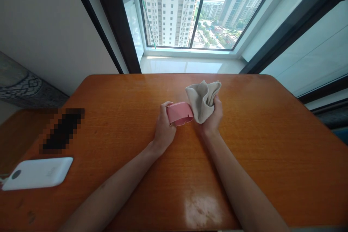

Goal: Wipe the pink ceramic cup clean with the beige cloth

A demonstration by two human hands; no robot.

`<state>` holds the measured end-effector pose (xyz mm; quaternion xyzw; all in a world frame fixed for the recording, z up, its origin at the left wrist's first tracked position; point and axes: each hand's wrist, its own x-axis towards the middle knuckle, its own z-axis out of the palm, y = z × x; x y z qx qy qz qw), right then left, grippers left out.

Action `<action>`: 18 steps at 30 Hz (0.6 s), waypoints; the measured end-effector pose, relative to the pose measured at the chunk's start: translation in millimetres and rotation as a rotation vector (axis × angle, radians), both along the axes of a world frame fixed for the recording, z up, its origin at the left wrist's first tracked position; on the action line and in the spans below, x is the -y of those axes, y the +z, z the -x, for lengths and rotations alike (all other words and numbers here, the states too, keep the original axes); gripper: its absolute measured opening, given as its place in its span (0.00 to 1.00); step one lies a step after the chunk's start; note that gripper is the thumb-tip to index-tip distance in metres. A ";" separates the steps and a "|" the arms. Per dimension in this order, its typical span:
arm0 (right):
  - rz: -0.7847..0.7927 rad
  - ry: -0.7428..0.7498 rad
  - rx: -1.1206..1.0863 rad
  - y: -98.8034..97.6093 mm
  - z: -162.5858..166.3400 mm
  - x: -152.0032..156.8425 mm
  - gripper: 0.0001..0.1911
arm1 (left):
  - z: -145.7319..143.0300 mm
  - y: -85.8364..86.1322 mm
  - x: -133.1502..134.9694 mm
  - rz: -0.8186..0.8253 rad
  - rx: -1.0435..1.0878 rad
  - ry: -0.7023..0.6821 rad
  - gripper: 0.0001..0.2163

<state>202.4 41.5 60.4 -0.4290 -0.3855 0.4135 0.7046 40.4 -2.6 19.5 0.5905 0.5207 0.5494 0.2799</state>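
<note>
My left hand (165,127) grips a small pink ashtray (179,111) by its left side, thumb below and fingers over the top. The ashtray is round, tilted on its side above the table, with notches showing in its lower right rim. Bunched up in my right hand (213,119) is a light grey-beige cloth (202,99), its folds standing up over the fingers. The cloth's left edge is right beside the ashtray; whether the two touch I cannot tell. Part of my right hand's fingers is hidden behind the cloth.
Both arms reach over a brown wooden table (122,108) with rounded far corners. A white device (38,174) with a cord lies at the left, below a pixelated dark patch (63,130). Beyond the far edge are a sill and a window (174,11).
</note>
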 end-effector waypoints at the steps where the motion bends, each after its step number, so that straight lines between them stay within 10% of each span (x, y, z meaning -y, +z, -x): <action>1: -0.072 -0.083 0.125 6.0 2.4 6.7 0.21 | -0.2 0.0 0.1 -0.005 -0.011 0.000 0.25; 8: -0.443 0.037 1.211 17.4 29.6 34.6 0.19 | -1.9 -5.6 -4.4 -0.064 0.009 -0.052 0.08; 18: -0.006 0.194 0.626 20.8 22.8 6.1 0.16 | -5.1 -1.0 -4.8 -0.083 -0.022 -0.037 0.21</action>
